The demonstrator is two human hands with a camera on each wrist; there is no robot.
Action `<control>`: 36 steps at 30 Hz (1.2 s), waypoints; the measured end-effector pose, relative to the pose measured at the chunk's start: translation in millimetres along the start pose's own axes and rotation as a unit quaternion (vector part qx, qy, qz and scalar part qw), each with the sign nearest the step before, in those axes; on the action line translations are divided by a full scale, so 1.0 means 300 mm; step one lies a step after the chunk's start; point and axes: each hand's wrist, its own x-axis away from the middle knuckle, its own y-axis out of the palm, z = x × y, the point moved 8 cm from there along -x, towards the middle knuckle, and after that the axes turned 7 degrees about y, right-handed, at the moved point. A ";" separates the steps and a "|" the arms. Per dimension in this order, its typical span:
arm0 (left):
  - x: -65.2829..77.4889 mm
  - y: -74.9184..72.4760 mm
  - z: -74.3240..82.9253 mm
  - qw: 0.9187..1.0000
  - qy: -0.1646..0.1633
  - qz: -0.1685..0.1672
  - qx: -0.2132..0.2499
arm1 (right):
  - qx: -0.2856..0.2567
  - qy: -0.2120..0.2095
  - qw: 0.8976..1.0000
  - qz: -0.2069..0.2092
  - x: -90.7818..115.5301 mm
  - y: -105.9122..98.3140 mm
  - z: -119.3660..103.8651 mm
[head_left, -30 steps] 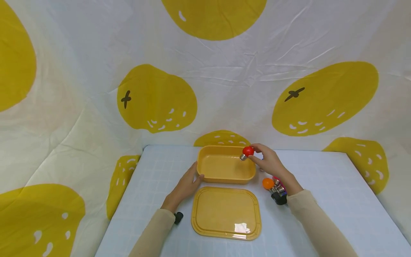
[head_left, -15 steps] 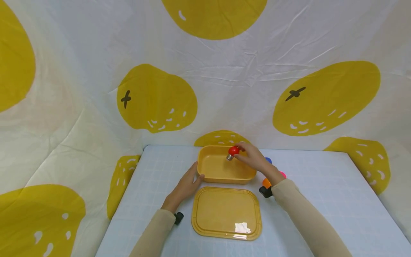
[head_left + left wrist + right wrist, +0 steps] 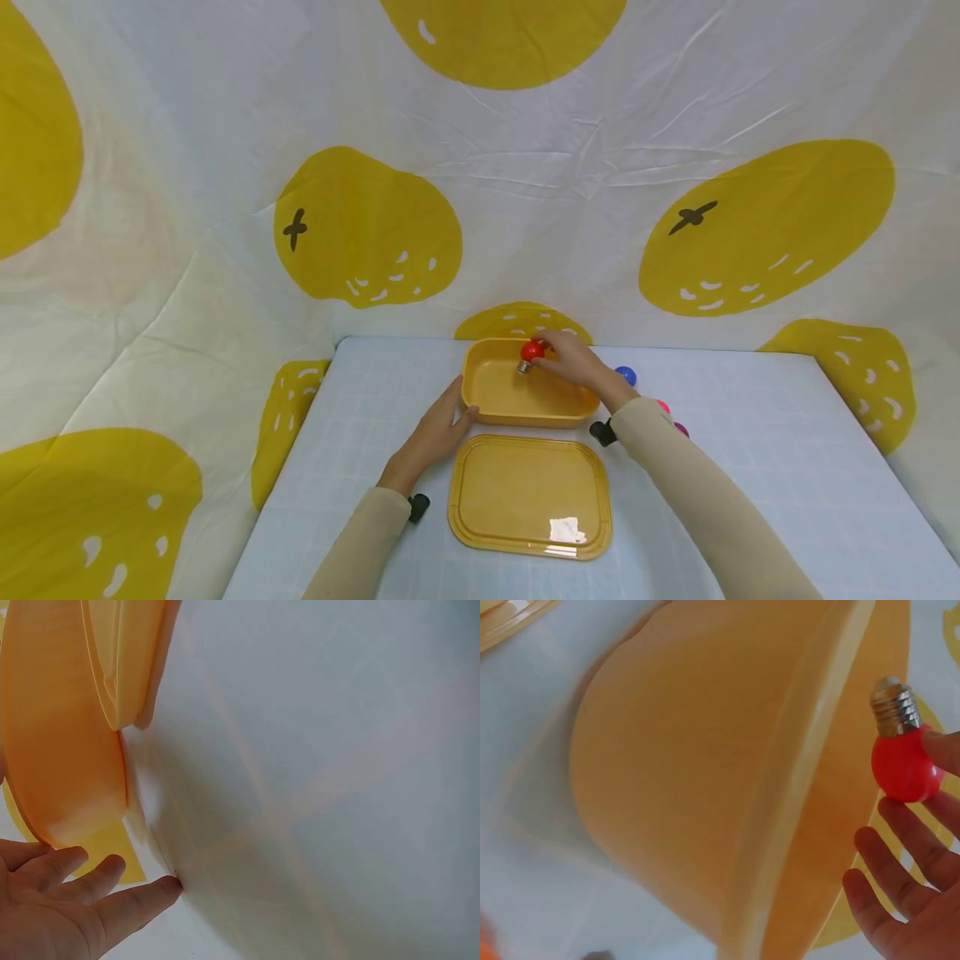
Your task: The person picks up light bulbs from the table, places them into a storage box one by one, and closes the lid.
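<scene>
My right hand (image 3: 576, 364) pinches a small red light bulb (image 3: 532, 351) over the back part of a yellow plastic box (image 3: 525, 422). Its metal screw base points down and left. In the right wrist view the thumb and fingertips grip the red globe (image 3: 900, 771), beside the box rim (image 3: 802, 750). At the box's left end, my left hand (image 3: 433, 432) touches the outer wall with spread fingers, its thumb at the front left corner. The left wrist view has these fingers (image 3: 142, 904) mostly straight alongside the wall (image 3: 67, 750).
A yellow lid (image 3: 525, 492) lies flat in front of the box. To the right, partly behind my right forearm, are a blue bulb (image 3: 626, 376), a pink one (image 3: 663, 406) and a purple one (image 3: 681, 429). A fruit-printed cloth (image 3: 525, 217) hangs behind the table.
My right hand has carried the red bulb leftward from the box's right end to over its middle. The left hand has stayed at the box's left end.
</scene>
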 end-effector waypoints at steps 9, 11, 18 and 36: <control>-0.002 0.003 0.001 1.000 0.000 0.000 -0.002 | 0.023 0.021 0.999 -0.011 -0.023 0.013 -0.005; -0.002 0.003 0.002 1.000 0.001 0.001 -0.004 | 0.025 0.026 0.999 -0.013 -0.024 0.014 -0.004; -0.002 0.001 0.006 1.000 0.002 0.003 -0.007 | 0.025 0.029 0.999 -0.017 -0.025 0.020 0.001; 0.003 -0.004 -0.007 1.000 -0.009 0.000 -0.006 | -0.017 0.023 0.999 0.014 0.074 -0.092 -0.024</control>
